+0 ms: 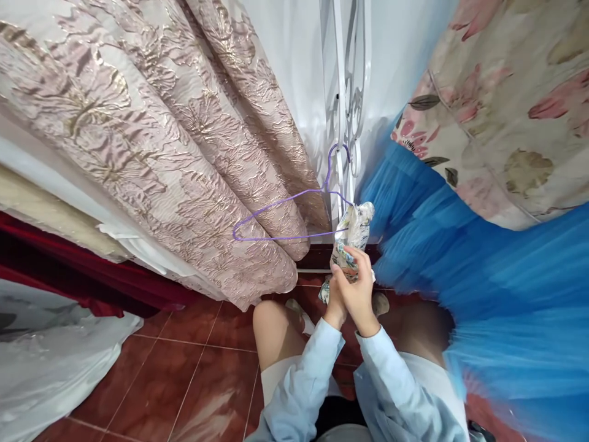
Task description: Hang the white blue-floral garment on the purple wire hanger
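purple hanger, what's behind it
Behind the purple hanger hang the pink-gold curtain and a white metal grille. What the curtain covers is hidden. Both hands grip a patterned cloth beside it.

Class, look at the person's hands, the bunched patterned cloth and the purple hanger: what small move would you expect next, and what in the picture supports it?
Probably lifting the cloth toward the hanger's right end. Both hands, left hand and right hand, grip the bunched cloth just below that end, while the hanger hangs bare from the white grille.
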The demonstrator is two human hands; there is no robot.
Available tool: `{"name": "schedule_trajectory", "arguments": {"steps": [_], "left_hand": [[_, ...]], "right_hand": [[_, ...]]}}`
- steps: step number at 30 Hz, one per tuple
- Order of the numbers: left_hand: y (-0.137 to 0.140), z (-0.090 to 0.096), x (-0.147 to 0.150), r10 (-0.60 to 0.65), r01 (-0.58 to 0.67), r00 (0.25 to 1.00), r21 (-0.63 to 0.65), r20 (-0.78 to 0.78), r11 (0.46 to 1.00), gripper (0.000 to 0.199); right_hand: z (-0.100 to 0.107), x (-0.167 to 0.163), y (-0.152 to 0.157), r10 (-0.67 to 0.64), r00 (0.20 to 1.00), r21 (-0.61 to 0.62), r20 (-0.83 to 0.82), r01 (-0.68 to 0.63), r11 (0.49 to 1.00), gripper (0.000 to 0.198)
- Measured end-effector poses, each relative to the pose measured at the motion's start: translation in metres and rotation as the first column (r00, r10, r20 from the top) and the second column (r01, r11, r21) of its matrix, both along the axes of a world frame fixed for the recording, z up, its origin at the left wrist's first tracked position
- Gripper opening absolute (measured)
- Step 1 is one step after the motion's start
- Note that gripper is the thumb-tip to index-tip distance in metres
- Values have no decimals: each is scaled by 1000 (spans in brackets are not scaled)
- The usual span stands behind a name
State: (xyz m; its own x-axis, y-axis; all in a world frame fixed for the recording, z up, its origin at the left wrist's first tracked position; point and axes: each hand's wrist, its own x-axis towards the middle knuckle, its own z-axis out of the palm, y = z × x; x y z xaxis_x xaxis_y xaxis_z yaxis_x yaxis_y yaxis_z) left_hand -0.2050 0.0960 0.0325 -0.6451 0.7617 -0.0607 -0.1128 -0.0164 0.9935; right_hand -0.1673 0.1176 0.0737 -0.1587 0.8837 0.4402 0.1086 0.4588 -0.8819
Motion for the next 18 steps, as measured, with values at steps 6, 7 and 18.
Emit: {"name": "schedule_trajectory", "arguments": {"steps": [6, 7, 18], "left_hand": [[-8, -25, 17, -130, 87, 895, 119, 427, 989, 25], [-11, -26, 19, -155, 108, 877, 129, 454, 986, 29], [-30, -2, -44, -439, 449, 875, 4, -206, 893, 48]], "right_hand": [[-56, 48, 26, 38, 975, -406, 219, 55, 912, 53], [-60, 54, 30, 100, 976, -480, 193, 4, 877, 48], [-32, 83, 16, 290, 873, -745, -392, -486, 457, 42]]}}
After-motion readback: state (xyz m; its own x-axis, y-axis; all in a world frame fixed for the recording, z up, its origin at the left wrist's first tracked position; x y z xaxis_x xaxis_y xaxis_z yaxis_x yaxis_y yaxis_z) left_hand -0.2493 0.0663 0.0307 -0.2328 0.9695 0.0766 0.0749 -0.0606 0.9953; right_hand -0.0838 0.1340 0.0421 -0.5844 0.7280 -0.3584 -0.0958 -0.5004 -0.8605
